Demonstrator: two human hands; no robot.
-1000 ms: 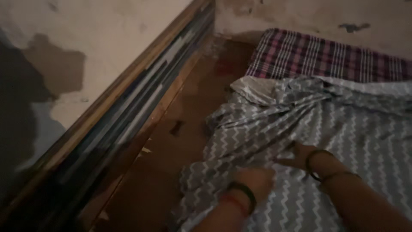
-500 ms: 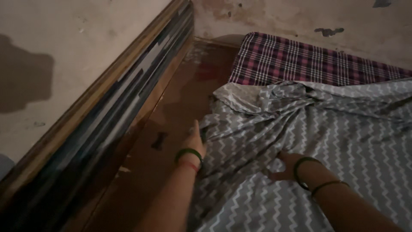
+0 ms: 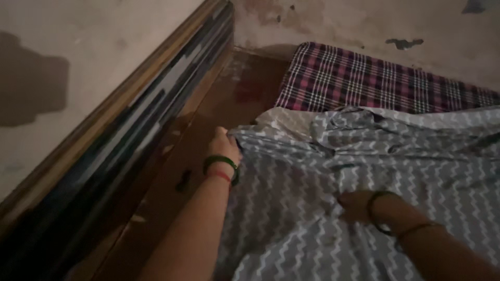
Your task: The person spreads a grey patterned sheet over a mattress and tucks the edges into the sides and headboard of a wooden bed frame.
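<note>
Room: dim bedroom corner, stained plaster wall (image 3: 78, 47) at 10 o'clock and along the top, a dark striped wooden bed rail (image 3: 130, 135) running from 7 o'clock up to 12 o'clock.
Surface: brown wooden bed base (image 3: 208, 125), bare between the rail and the bedding.
Mattress: plaid mattress (image 3: 375, 80) in red, dark and white, showing at 1 o'clock, its long side running left to right under the far wall.
Sheet: grey zigzag sheet (image 3: 396, 171) spread over the mattress from centre to 4 o'clock, its long axis lying roughly 9 to 3 o'clock, rumpled folds fanning toward 10 o'clock; pale turned-over corner just below the plaid.
Left hand: left hand (image 3: 225, 148) at the sheet's near-left edge, fingers closed on the cloth at the corner, green and red bangles on the wrist, forearm entering from 6 o'clock.
Right hand: right hand (image 3: 357, 204) at 4 o'clock, pressed on the sheet with fingers curled into a gathered fold; whether it pinches the cloth or only pins it cannot be told. Dark bangles on the wrist.
</note>
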